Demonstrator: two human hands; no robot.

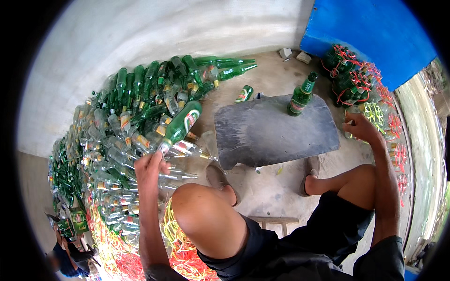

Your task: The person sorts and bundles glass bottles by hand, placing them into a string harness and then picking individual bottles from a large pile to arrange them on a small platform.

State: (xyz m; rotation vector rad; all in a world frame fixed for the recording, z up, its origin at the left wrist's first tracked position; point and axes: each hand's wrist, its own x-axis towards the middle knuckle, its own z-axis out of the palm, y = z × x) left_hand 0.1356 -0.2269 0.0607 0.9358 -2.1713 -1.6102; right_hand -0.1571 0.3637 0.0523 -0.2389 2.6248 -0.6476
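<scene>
My left hand (151, 168) grips a green glass bottle (182, 123) by its neck, with the labelled body tilted up to the right above the bottle pile. My right hand (357, 128) is raised to the right of the dark slab; it shows no bottle in it, and its fingers are curled with a gap between thumb and fingertips. Another green bottle (300, 98) stands upright near the far right edge of the grey slab (274, 131), which lies between my feet and the wall. Behind the slab is a green can (244, 94).
A large pile of green and clear glass bottles (119, 140) fills the left side. Red and yellow plastic strapping (116, 249) lies at lower left. Strapped bottle bundles (353, 86) line the right side by a blue panel (369, 35). Another person (68, 258) is at far lower left.
</scene>
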